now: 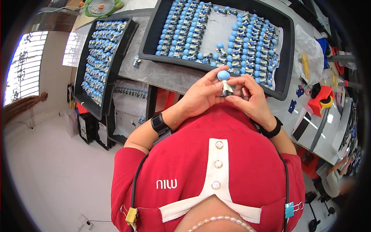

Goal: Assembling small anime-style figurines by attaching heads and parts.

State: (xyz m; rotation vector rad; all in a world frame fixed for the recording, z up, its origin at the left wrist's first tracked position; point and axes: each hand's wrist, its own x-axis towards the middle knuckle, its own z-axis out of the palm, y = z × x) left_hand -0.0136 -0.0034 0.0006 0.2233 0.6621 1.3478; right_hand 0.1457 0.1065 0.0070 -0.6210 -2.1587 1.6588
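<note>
Above my red shirt, near the front edge of the large black tray (pixel 179 63), I hold a small figurine (pixel 223 76) upright. It has a round light-blue head and a white body with a dark base. My left hand (pixel 201 93) is closed around its left side, the thumb against the body. The fingers of my right hand (pixel 253 98) pinch at the figurine's lower right. A tiny red and white bit (pixel 244 92) shows between those fingers; I cannot make out what it is. Rows of similar blue-headed figurines (pixel 189 34) lie in the tray.
A second black tray (pixel 110 83) of figurines slopes at the left, with a lone figurine (pixel 136 61) between the trays. Lower trays (pixel 129 104) sit under the table. At the right are a plastic bag (pixel 309 54), a red tape dispenser (pixel 322 99) and a phone-like dark slab (pixel 301 126).
</note>
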